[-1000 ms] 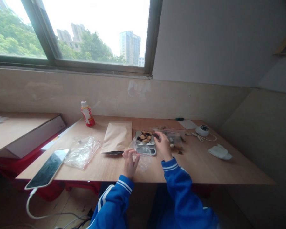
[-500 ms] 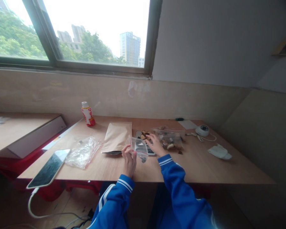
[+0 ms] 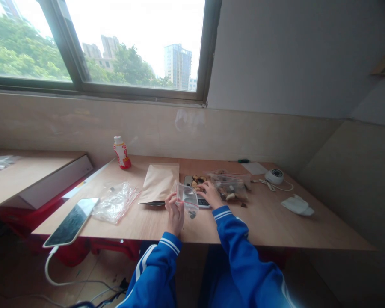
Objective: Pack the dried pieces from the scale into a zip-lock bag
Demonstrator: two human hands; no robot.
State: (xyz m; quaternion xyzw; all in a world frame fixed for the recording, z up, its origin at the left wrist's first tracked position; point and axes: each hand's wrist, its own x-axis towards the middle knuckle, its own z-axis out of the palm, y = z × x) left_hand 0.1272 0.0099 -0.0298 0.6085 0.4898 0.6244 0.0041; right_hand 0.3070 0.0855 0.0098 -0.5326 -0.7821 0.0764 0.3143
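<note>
My left hand (image 3: 174,210) is closed on the edge of a small clear zip bag (image 3: 186,194), its mouth tilted up. A small dark piece shows low in the bag. Just right of it, my right hand (image 3: 210,194) reaches over a digital scale (image 3: 204,203), fingertips bent down and pinched at a brown-edged dried mushroom slice (image 3: 197,188). Several more pale slices with dark rims lie on the scale's plate. The bag and my fingers hide part of the scale.
Filled zip bags (image 3: 232,188) lie right of the scale, a kraft paper pouch (image 3: 160,182) left. Further left are clear empty bags (image 3: 115,203), a phone (image 3: 71,222) on a cable and a bottle (image 3: 122,153). A white camera (image 3: 274,176) and crumpled tissue (image 3: 297,206) lie right.
The fingers of my right hand have curled down onto the mushroom slices. My left hand keeps the zip bag in nearly the same spot. The whole view has shifted slightly.
</note>
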